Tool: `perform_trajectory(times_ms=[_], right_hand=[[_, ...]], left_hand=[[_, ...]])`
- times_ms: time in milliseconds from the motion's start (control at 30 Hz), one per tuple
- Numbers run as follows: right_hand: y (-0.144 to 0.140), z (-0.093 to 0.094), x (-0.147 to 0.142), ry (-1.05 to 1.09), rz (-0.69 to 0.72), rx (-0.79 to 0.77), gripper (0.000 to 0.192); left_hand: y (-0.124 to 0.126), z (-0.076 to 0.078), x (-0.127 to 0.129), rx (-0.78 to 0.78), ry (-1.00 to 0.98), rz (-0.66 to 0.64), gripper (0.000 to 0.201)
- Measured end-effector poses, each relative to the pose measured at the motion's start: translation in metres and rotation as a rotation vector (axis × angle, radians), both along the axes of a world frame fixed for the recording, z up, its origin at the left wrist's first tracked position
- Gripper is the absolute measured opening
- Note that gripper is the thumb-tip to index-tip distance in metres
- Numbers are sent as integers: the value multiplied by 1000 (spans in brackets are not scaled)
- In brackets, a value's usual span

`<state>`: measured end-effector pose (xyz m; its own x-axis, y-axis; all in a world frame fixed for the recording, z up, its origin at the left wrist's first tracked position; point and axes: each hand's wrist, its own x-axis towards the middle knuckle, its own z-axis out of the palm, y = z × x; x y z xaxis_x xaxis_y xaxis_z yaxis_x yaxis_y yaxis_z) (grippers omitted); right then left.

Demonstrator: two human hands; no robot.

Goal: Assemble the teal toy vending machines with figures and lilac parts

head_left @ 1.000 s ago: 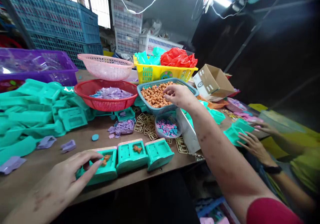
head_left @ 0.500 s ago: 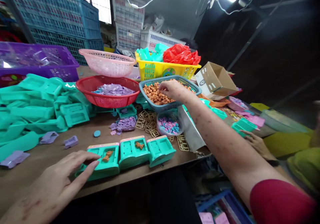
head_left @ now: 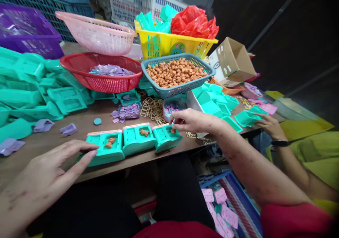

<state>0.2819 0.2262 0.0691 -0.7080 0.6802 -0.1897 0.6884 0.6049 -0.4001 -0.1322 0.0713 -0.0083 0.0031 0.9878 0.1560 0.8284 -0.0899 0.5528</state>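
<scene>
A small orange figure (head_left: 173, 130) sat pinched in the right hand (head_left: 189, 121) over the rightmost teal tray (head_left: 166, 137) at the table's (head_left: 79, 130) front edge; the left hand (head_left: 50, 169), fingers spread, steadied the leftmost tray (head_left: 106, 152).

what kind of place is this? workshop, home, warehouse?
Likely a small toy-assembly workshop: a worktable with sorted parts in baskets, such as the blue basket of small orange pieces, a row of identical teal plastic housings, and stacked crates behind.

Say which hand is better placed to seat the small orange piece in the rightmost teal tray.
Right. The right hand holds the orange piece at the rightmost teal tray; the left hand rests by the leftmost tray.
</scene>
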Motion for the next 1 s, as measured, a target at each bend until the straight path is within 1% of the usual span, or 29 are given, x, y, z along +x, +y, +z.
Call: perform_trajectory(times_ms=[67,133,200,300,333,400,433,467,500,567,600,633,667,733,800,833,900,1000], right_hand=[[0,-15,-4,-45,-35,69,9],[-1,-22,-7,-65,-58,125,15],[-3,-21,-8,-49,-113,177,22],[-13,-13,1,6,-223,294,30],[-19,-12,6,41,-247,305,33],[-34,-15,17,137,-290,256,32],[-44,-20,21,195,-322,221,29],[-53,-28,25,250,-359,187,33],[-62,-38,28,297,-398,172,46],[-78,-62,30,353,-455,123,68],[-84,-74,29,376,-476,95,76],[-88,-85,28,401,-497,67,78],[-92,-95,25,431,-519,45,76],[-95,-109,20,493,-561,40,63],[-95,-116,14,530,-572,49,50],[-94,-118,11,536,-569,62,47],[-92,-120,6,534,-549,102,46],[-89,-124,0,518,-501,164,43]], left_hand=[[0,4,2,-29,26,5,42],[0,9,5,-32,26,-16,46],[1,14,8,-3,9,-42,49],[7,18,16,81,8,-97,46],[11,18,21,114,16,-122,44],[24,17,34,167,41,-192,42],[31,16,42,181,61,-231,45],[39,14,51,182,92,-264,54],[48,12,60,163,133,-286,68],[63,6,72,69,231,-298,94],[69,2,75,10,276,-293,101],[73,-1,76,-37,310,-292,102],[77,-5,73,-67,332,-294,98],[80,-11,60,-91,359,-311,91],[80,-14,42,-85,376,-313,91],[79,-14,35,-83,381,-316,91],[75,-9,25,-87,376,-329,91],[62,5,27,-137,343,-339,91]])
